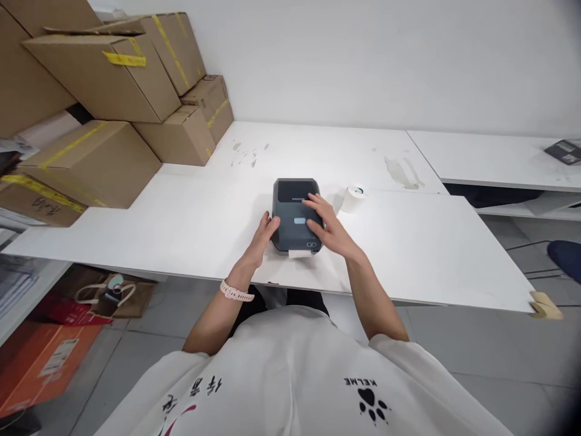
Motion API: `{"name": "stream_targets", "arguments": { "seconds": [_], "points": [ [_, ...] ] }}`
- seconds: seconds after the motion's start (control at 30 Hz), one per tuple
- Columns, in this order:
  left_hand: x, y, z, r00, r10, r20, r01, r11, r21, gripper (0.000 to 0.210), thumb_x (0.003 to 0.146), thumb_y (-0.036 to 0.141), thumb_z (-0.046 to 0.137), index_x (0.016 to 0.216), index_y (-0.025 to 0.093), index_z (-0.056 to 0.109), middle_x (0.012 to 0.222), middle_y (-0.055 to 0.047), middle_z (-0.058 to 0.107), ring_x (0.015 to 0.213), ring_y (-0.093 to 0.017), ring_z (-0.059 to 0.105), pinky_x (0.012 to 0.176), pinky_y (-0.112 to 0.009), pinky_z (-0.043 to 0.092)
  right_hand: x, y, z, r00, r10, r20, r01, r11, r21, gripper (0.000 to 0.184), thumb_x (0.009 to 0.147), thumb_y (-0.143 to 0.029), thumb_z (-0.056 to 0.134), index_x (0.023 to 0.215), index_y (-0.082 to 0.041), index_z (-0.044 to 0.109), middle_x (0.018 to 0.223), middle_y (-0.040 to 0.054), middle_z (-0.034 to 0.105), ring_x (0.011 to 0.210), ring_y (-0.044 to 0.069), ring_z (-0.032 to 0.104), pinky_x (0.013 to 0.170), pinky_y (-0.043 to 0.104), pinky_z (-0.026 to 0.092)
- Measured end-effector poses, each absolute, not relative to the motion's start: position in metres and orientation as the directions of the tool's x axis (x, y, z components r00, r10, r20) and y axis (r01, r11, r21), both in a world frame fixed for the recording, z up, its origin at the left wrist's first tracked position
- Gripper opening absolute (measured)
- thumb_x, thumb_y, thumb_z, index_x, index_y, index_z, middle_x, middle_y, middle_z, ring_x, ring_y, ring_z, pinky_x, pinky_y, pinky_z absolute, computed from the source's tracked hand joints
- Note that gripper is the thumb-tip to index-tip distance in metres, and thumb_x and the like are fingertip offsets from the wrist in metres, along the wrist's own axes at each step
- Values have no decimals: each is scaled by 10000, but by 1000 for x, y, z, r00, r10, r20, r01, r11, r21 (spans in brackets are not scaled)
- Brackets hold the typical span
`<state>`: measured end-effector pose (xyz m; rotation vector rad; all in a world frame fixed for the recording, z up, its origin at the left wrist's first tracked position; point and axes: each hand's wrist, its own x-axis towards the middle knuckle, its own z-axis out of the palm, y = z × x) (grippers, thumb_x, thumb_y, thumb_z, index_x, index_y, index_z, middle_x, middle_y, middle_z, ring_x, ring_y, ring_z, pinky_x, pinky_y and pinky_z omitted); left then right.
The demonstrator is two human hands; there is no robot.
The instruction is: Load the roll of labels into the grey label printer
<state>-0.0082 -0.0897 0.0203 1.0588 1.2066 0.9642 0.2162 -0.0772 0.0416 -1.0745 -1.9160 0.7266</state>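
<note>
A dark grey label printer (289, 235) rests on the white table in front of me, its lid down. From its front edge sticks a short strip of white paper (299, 254). My left hand (261, 241) lies along the printer's left side, thumb at the upper edge and fingers extended; part of them is hidden. Over the right part of the lid, my right hand (332, 230) rests with its fingers spread, near the light button (300, 221). Neither hand is wrapped round anything. A white paper roll (352, 200) stands just beyond my right hand.
Cardboard boxes (91, 157) with yellow tape are stacked at the left. The white tabletop (422, 242) ends in a front edge close to my body, with a tan corner guard (544, 304) at right. A dark small box (564, 151) sits on the far right table.
</note>
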Motion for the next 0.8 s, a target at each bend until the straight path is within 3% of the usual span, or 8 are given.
{"name": "stream_targets", "arguments": {
  "seconds": [0.1,0.2,0.4,0.5,0.6,0.67,0.73,0.8],
  "points": [
    [6,-93,24,143,958,-248,-64,259,964,892,827,569,688,1565,248,305,1653,-103,356,1503,-307,371,1206,-448,368,213,-85,22,-279,897,343,452,438,-777,574,1009,-583,409,1520,-321,424,1687,39,271,1600,244,108,1295,544,156],
    [11,-93,23,132,963,-236,-83,248,965,790,812,483,724,1486,215,412,1534,-127,516,1390,-314,507,1134,-442,441,208,-85,15,-259,896,361,481,444,-756,567,1033,-548,357,1546,-308,389,1692,37,258,1602,231,89,1301,539,140],
    [11,-96,13,106,989,-107,-86,116,989,688,822,507,706,1396,195,491,1442,-130,585,1297,-298,569,1056,-399,481,203,-85,10,-232,885,404,513,464,-722,567,1048,-530,302,1560,-293,365,1680,46,288,1599,224,111,1301,538,142],
    [11,-121,0,-88,983,-163,9,165,986,717,798,530,723,1389,204,484,1461,-135,549,1271,-273,567,1004,-365,488,202,-86,8,-188,903,385,475,427,-770,582,1041,-531,340,1566,-280,351,1691,52,258,1600,215,106,1308,509,132],
    [12,-153,-11,-300,918,-261,112,305,946,519,769,574,712,1090,174,634,1137,-110,682,983,-208,621,822,-320,497,200,-89,7,-147,925,349,437,378,-817,582,1033,-535,371,1560,-289,356,1700,42,231,1601,209,100,1308,499,133],
    [16,-164,-12,-97,913,-396,59,403,913,473,761,628,681,829,160,668,885,-79,699,727,-147,574,649,-285,442,200,-90,8,-136,928,347,417,371,-830,579,1027,-532,394,1552,-290,366,1698,43,237,1599,201,105,1309,489,133],
    [21,-165,-9,88,878,-470,-72,476,876,485,714,637,714,754,155,681,803,-71,706,619,-113,529,565,-265,376,200,-91,9,-132,929,345,400,368,-839,582,1021,-523,415,1551,-287,367,1697,44,240,1599,192,106,1311,476,127],
    [26,-158,-4,152,862,-483,-197,505,840,456,642,590,784,743,153,700,770,-72,722,593,-103,533,551,-254,356,201,-92,10,-129,934,333,387,357,-850,575,1017,-513,429,1545,-290,376,1696,39,243,1598,189,110,1311,471,126]
  ]
}}
